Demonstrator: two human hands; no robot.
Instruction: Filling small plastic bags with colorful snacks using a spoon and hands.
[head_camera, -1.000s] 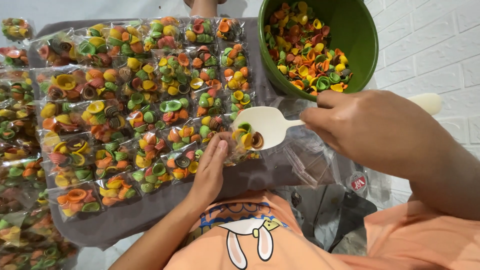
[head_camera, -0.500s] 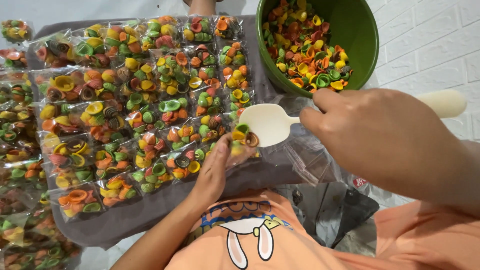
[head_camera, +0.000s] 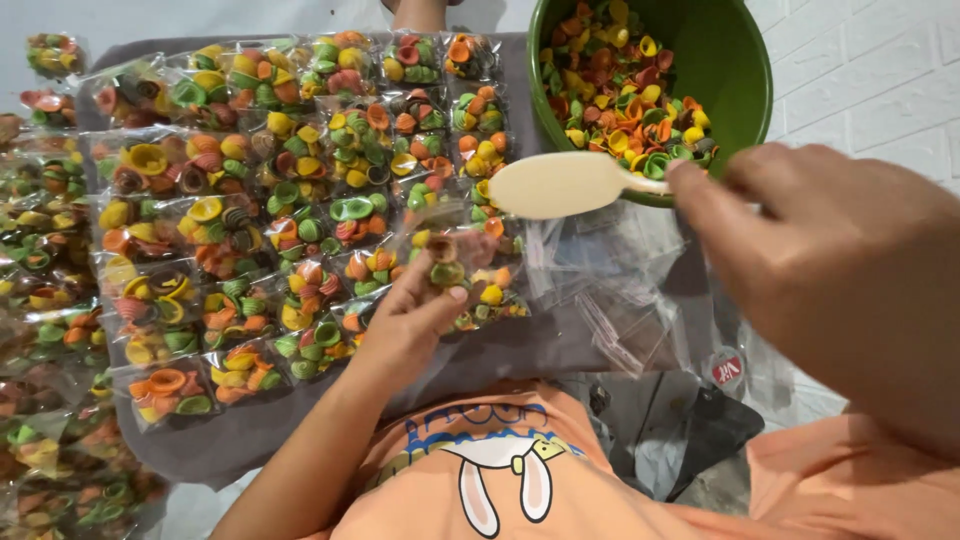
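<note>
Two hands, left hand (head_camera: 405, 320) pinching small bag (head_camera: 450, 262), right hand (head_camera: 830, 260) w/ scoop (head_camera: 555, 184)

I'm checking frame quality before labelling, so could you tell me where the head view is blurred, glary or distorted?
Head view: the right hand is large, close and soft with blur; the cream scoop is slightly smeared; the left hand and small clear bag are fairly sharp; the filled packets show small plastic glints; the light is even with weak shadows; the green bowl is cut off by the frame's top edge.

The cream plastic scoop (head_camera: 560, 184), held by the right hand (head_camera: 830, 240), has risen from the small clear plastic bag (head_camera: 455, 265) toward the green bowl (head_camera: 730, 60) and is now empty. The left hand (head_camera: 410, 315) has lifted that bag, now holding the coloured shell-shaped crackers.
</note>
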